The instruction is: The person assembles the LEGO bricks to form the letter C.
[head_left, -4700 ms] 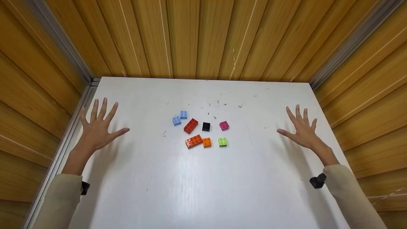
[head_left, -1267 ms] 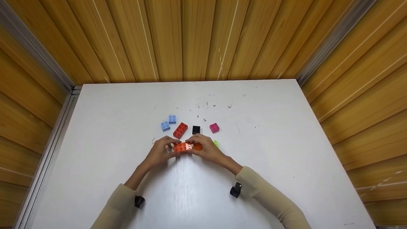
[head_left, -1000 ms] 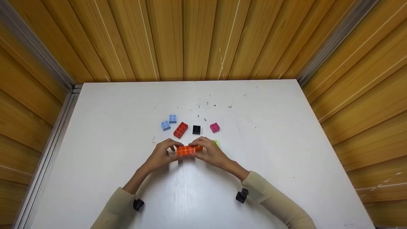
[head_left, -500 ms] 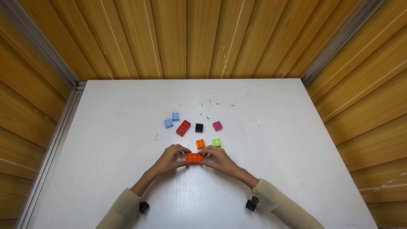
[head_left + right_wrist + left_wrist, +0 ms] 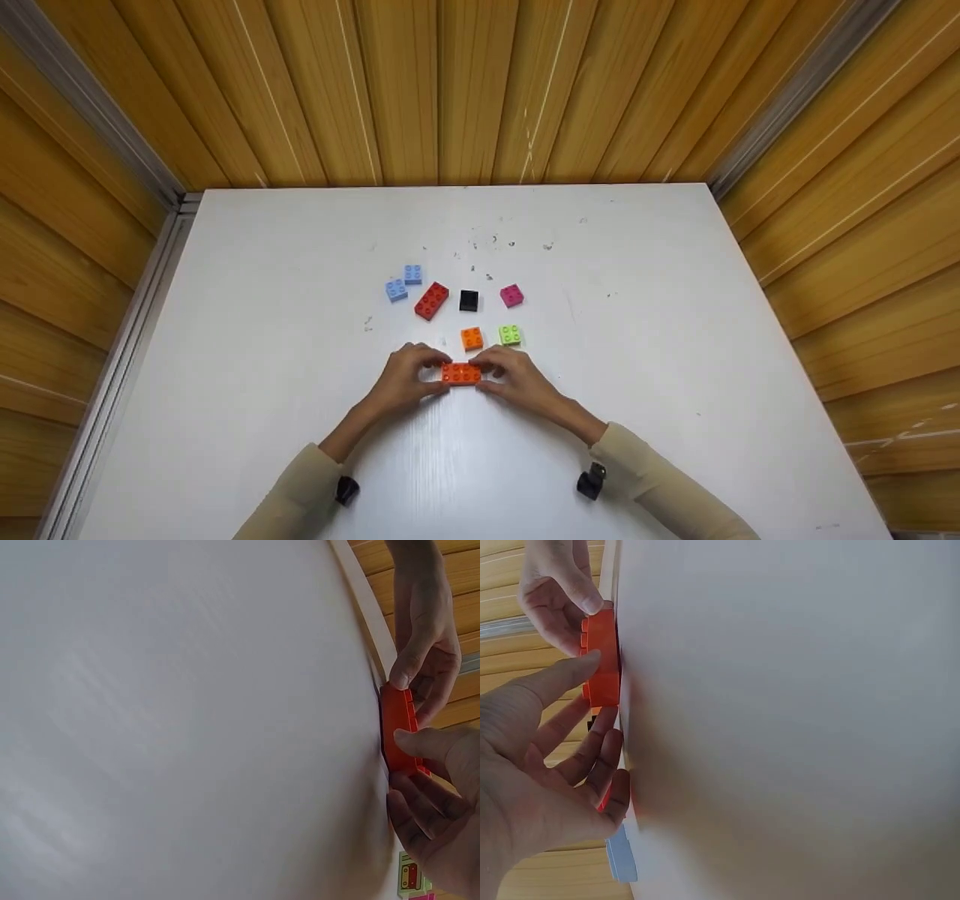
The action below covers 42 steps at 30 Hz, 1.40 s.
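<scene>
Both hands meet at a long orange-red toy building brick (image 5: 461,373) with studs on top, low at the table near its middle. My left hand (image 5: 405,381) pinches its left end between thumb and fingers; my right hand (image 5: 519,381) pinches the right end the same way. In the left wrist view the left thumb presses the side of the brick (image 5: 607,686). The right wrist view has the right thumb on that same side face of the brick (image 5: 396,712). Just beyond the hands lie a small orange brick (image 5: 472,339) and a lime green brick (image 5: 510,334).
Farther back on the white table (image 5: 300,247) lie two light blue bricks (image 5: 396,290), a long red brick (image 5: 432,301), a black brick (image 5: 469,301) and a magenta brick (image 5: 511,295). Wood-patterned walls (image 5: 465,90) rise behind and at the sides.
The hands came in from the table's sides and took hold of the orange-red brick. They drew it nearer and turned it level, away from the small orange brick; lately it has barely moved.
</scene>
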{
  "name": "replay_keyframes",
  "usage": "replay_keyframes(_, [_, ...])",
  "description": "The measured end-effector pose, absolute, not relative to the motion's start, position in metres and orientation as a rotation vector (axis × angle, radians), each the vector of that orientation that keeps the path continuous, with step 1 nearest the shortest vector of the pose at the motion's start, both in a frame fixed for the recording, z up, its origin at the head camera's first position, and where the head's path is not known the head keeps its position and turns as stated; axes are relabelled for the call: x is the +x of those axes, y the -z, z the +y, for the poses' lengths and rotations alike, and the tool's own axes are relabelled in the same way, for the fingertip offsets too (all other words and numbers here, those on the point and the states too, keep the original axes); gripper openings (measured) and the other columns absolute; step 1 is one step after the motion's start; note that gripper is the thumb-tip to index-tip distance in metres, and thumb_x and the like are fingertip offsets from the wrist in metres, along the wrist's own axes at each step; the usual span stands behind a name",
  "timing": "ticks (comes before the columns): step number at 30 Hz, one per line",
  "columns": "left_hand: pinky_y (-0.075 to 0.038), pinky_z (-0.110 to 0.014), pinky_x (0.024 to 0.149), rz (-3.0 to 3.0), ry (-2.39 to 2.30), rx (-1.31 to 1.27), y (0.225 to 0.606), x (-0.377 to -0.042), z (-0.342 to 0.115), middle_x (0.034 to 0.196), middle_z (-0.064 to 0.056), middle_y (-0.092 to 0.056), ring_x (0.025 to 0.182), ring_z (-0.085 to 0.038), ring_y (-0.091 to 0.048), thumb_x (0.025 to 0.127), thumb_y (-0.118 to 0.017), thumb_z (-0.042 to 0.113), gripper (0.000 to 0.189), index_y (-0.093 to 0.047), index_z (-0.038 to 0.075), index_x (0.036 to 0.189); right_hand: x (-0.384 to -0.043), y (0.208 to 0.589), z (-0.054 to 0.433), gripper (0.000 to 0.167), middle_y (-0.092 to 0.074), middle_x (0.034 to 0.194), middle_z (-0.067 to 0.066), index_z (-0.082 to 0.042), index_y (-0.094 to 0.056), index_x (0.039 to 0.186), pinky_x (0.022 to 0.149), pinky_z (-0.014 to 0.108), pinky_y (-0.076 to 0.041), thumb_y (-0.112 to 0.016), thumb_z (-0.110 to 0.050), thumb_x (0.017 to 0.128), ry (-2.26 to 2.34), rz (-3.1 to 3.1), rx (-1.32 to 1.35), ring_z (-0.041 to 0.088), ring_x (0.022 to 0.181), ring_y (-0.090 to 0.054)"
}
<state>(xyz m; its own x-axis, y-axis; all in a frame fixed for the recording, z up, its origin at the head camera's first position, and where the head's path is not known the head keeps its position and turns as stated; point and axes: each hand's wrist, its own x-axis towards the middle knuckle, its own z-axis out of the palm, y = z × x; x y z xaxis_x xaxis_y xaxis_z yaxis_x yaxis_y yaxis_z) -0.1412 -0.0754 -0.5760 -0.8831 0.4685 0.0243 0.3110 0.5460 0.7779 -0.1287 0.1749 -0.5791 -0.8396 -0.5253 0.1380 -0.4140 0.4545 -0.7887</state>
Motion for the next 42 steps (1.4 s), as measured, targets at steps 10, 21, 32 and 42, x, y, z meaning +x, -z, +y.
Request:
replay_keyframes(10, [-0.042,-0.037,0.090,2.572,-1.226,0.610,0.573,-0.141,-0.074,0.105,-0.004,-0.074,0.100,-0.019,-0.059,0.084,-0.084,0.015,0.033,-0.077,0.010,0.116,-0.130,0.570,0.183,0.038,-0.072,0.117,0.016,0.001,-0.067,0.125,0.087,0.038,-0.059,-0.077,-0.004,0.088,1.347,2.554,-0.801,0.031,0.100,-0.069])
replay_keyframes(21, [-0.042,-0.037,0.090,2.554,-1.236,0.587,0.575,-0.140,-0.074,0.107,-0.004,-0.073,0.102,-0.020,-0.059,0.085,-0.083,0.017,0.032,-0.077,0.012,0.116,-0.155,0.549,0.207,0.033,-0.070,0.116,0.021,0.003,-0.069,0.121,0.086,0.050,-0.059,-0.077,-0.002,0.089,1.374,2.679,-0.782,0.038,0.103,-0.067])
replay_keyframes(32, [-0.045,-0.036,0.088,2.584,-1.219,0.610,0.574,-0.141,-0.074,0.105,-0.005,-0.074,0.100,-0.021,-0.060,0.083,-0.085,0.015,0.032,-0.078,0.010,0.114,-0.168,0.571,0.226,0.042,-0.066,0.131,0.017,0.000,-0.069,0.125,0.105,0.049,-0.048,-0.081,-0.004,0.085,1.297,2.800,-0.688,0.035,0.124,-0.058])
replay_keyframes(42, [-0.044,-0.038,0.090,2.562,-1.212,0.558,0.573,-0.142,-0.073,0.108,-0.004,-0.073,0.102,-0.020,-0.058,0.085,-0.084,0.017,0.032,-0.078,0.013,0.116,-0.171,0.579,0.228,0.041,-0.068,0.129,0.015,-0.001,-0.068,0.127,0.102,0.041,-0.051,-0.078,-0.003,0.087,1.307,2.729,-0.673,0.032,0.119,-0.061])
